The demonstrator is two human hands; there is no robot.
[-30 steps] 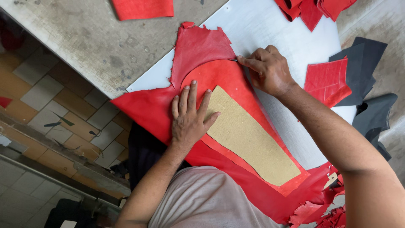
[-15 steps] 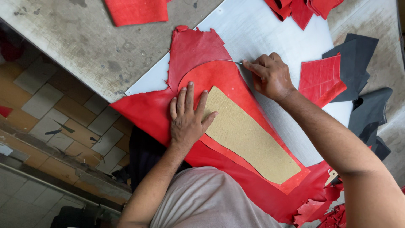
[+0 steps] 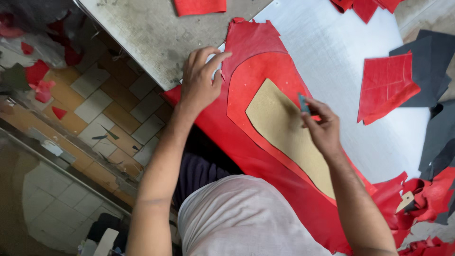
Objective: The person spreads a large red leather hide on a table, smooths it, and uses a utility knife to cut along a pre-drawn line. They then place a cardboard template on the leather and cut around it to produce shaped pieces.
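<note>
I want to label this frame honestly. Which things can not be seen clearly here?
- Head view: the small dark tool in the right hand is mostly covered by the fingers; its tip and kind are unclear.
- The red leather sheet under the tan pattern is hidden near the body by the shirt.
- Left hand: its fingertips curl at the sheet's edge; the grip is unclear.
- Red scraps are cut off by the top edge.

One head-worn view, we look steeply down over our own chest, close to the red leather sheet (image 3: 265, 166) on the pale cutting board (image 3: 341, 61), floor tiles (image 3: 99, 90) visible at left beyond the table edge.
</note>
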